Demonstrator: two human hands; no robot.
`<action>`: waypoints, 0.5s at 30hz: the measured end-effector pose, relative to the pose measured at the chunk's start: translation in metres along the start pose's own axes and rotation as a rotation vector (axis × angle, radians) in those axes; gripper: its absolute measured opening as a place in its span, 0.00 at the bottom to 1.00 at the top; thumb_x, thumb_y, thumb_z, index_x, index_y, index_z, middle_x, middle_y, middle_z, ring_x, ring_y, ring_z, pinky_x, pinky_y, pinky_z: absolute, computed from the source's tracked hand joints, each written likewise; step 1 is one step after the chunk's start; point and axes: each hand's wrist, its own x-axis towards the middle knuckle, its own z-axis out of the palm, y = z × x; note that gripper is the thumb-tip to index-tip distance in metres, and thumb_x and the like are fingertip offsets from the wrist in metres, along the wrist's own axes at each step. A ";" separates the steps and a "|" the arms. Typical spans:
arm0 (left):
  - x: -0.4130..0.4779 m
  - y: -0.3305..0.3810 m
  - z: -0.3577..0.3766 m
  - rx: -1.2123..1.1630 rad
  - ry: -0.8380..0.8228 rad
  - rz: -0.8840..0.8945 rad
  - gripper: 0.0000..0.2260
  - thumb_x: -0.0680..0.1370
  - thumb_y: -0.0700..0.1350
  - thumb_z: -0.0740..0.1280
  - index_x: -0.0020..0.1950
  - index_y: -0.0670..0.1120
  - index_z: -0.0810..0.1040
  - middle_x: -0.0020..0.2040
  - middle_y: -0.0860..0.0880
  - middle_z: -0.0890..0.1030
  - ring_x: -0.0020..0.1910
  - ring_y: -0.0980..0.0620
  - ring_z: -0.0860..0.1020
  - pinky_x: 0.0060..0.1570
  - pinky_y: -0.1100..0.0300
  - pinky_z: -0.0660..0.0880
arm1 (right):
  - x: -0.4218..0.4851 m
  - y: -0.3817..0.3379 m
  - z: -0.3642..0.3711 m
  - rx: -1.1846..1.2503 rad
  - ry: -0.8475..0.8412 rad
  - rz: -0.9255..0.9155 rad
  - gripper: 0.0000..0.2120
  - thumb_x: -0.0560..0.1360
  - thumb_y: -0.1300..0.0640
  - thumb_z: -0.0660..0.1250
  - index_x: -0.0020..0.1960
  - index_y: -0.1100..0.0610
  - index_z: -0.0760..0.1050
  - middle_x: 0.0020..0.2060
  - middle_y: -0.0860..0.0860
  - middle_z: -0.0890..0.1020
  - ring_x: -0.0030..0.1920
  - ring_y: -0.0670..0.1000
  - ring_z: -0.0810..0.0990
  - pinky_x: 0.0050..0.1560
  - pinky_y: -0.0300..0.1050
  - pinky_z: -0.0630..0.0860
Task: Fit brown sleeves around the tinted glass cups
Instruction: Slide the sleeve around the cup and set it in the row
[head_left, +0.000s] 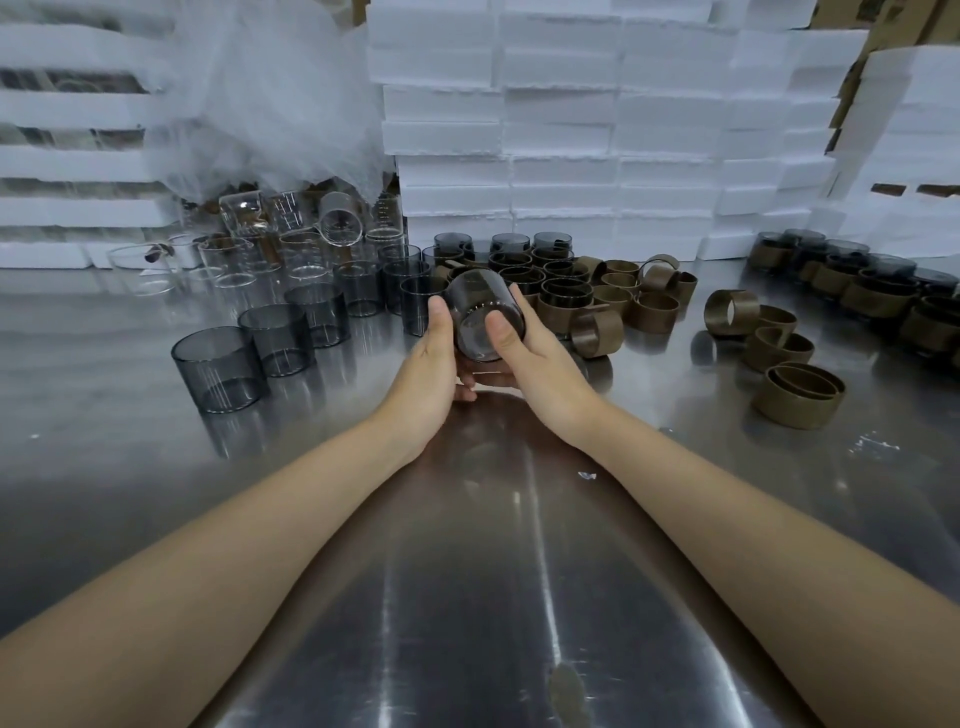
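Both my hands hold one tinted glass cup (478, 306) tilted on its side above the steel table (467, 597), its base turned toward me. My left hand (434, 358) grips its left side with the thumb up along the wall. My right hand (524, 353) grips the right side, thumb pressed on the base. No sleeve shows on this cup. Bare tinted cups (218, 374) stand in a row to the left. Loose brown sleeves (649, 306) lie piled just right of my hands, and more brown sleeves (795, 395) lie further right.
Clear glass cups (291, 244) crowd the back left under white netting. Sleeved tinted cups (550, 280) stand behind my hands, and another group of sleeved cups (872, 291) lines the far right. White foam boxes (571, 130) are stacked along the back.
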 end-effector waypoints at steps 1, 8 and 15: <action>0.000 0.000 -0.001 0.035 0.018 0.034 0.26 0.79 0.66 0.43 0.64 0.58 0.75 0.58 0.47 0.77 0.45 0.55 0.78 0.38 0.62 0.77 | 0.000 -0.002 0.000 -0.003 0.017 -0.004 0.42 0.71 0.33 0.58 0.79 0.51 0.54 0.73 0.50 0.69 0.71 0.49 0.69 0.73 0.53 0.64; -0.008 0.004 -0.003 -0.066 -0.124 0.098 0.31 0.77 0.62 0.58 0.79 0.59 0.54 0.73 0.55 0.61 0.68 0.56 0.69 0.48 0.55 0.82 | -0.001 -0.005 -0.008 -0.145 0.110 -0.090 0.25 0.79 0.45 0.61 0.71 0.58 0.69 0.40 0.57 0.84 0.34 0.53 0.85 0.36 0.49 0.83; -0.011 0.007 -0.001 -0.214 -0.148 0.060 0.14 0.83 0.49 0.61 0.67 0.60 0.67 0.68 0.46 0.72 0.57 0.47 0.81 0.46 0.58 0.81 | 0.001 -0.005 -0.014 -0.377 0.202 -0.247 0.15 0.82 0.49 0.57 0.55 0.52 0.81 0.25 0.50 0.80 0.26 0.51 0.80 0.35 0.47 0.77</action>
